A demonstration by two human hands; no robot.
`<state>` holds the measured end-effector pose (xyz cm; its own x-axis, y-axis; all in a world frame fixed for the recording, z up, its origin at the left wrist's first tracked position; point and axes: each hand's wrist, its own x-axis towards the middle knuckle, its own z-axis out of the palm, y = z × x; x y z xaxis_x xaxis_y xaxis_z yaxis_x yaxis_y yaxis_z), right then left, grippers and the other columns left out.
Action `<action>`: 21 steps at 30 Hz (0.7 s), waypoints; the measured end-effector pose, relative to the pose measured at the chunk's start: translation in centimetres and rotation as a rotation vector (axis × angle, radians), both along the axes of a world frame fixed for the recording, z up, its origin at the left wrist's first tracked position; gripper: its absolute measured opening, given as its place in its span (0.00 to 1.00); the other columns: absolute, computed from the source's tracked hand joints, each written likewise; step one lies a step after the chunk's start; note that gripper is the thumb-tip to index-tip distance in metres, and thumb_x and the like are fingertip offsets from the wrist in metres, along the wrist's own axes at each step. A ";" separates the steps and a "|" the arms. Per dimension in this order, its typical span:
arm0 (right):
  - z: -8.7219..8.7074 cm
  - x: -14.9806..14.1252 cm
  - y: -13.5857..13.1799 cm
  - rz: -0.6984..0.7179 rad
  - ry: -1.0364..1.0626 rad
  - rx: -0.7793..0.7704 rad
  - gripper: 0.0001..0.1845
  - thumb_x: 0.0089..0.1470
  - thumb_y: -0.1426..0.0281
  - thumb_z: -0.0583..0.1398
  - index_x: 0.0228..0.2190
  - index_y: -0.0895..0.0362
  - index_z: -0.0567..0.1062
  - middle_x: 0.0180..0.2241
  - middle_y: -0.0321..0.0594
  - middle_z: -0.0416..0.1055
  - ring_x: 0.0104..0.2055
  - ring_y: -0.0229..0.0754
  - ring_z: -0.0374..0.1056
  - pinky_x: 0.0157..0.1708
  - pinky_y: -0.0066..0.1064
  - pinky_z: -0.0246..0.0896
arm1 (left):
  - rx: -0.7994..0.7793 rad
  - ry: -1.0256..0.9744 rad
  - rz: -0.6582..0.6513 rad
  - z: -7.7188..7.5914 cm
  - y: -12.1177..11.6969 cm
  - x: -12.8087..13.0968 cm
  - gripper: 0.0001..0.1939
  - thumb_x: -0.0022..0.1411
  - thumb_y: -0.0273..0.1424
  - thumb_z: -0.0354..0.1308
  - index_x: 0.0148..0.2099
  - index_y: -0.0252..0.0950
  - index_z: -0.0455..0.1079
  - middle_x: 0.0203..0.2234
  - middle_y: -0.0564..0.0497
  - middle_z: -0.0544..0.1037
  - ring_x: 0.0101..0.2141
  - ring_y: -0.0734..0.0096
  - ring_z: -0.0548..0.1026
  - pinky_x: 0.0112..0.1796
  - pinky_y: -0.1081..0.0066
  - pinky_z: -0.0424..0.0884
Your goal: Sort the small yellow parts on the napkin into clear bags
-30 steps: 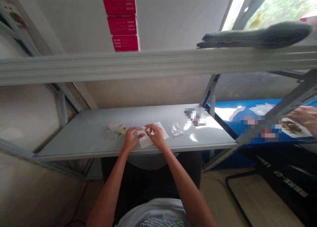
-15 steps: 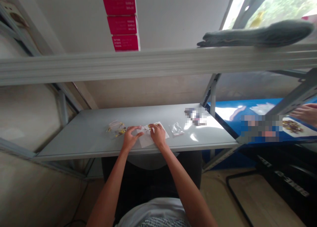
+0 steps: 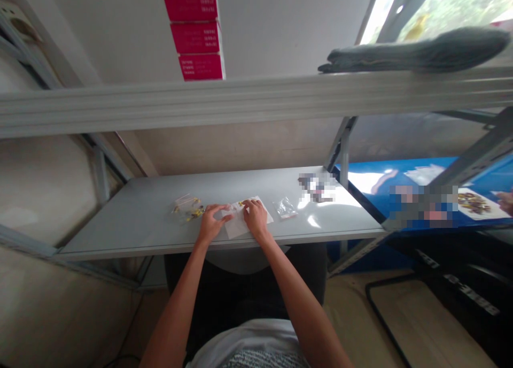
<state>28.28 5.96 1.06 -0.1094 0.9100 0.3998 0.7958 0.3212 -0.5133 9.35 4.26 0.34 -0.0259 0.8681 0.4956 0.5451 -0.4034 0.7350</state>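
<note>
A white sheet of paper (image 3: 237,229) lies on the grey table near its front edge. My left hand (image 3: 210,223) rests at the paper's left side, thumb and fingers apart in a loose curve. Beyond its fingertips is something clear and shiny, too small to make out. My right hand (image 3: 255,217) lies over the right part of the paper with its fingers bent down. Small yellow pieces (image 3: 241,202) show at its fingertips; what those fingers pinch is hidden. Left of my left hand are a clear plastic bag (image 3: 182,203) and loose yellow and brown pieces (image 3: 196,213).
Another clear bag (image 3: 285,208) lies right of the paper. A grey shelf beam (image 3: 240,103) crosses above, bearing red boxes (image 3: 196,36) and a folded grey cloth (image 3: 417,50). At right, a blue table (image 3: 368,181) holds a sheet with brown pieces (image 3: 475,205), near another person's hand (image 3: 505,201).
My hands stay almost where they were, with only slight finger movement by the right one. The other person's hand at far right has drawn back toward the picture's edge.
</note>
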 end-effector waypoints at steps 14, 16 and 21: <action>-0.1 0.4 0.3 0.187 0.407 0.017 0.12 0.58 0.73 0.61 0.44 0.55 0.79 0.37 0.38 0.81 0.30 0.40 0.66 0.36 0.30 0.63 | -0.025 0.023 -0.006 0.1 0.0 0.2 0.19 0.52 0.46 0.73 0.42 0.42 0.82 0.40 0.46 0.81 0.46 0.54 0.75 0.53 0.55 0.69; 0.0 0.3 0.2 0.223 0.387 0.028 0.12 0.57 0.74 0.61 0.43 0.55 0.80 0.37 0.37 0.81 0.31 0.40 0.66 0.37 0.31 0.63 | -0.018 0.028 -0.006 0.1 0.0 0.3 0.19 0.51 0.46 0.73 0.42 0.42 0.82 0.39 0.46 0.82 0.46 0.54 0.75 0.53 0.55 0.69; -0.1 0.1 0.1 0.121 0.316 0.081 0.11 0.57 0.77 0.59 0.38 0.55 0.80 0.38 0.40 0.80 0.40 0.43 0.70 0.45 0.33 0.63 | -0.028 0.025 0.046 -0.3 0.4 0.1 0.17 0.51 0.45 0.73 0.40 0.40 0.81 0.38 0.45 0.83 0.46 0.52 0.76 0.52 0.56 0.69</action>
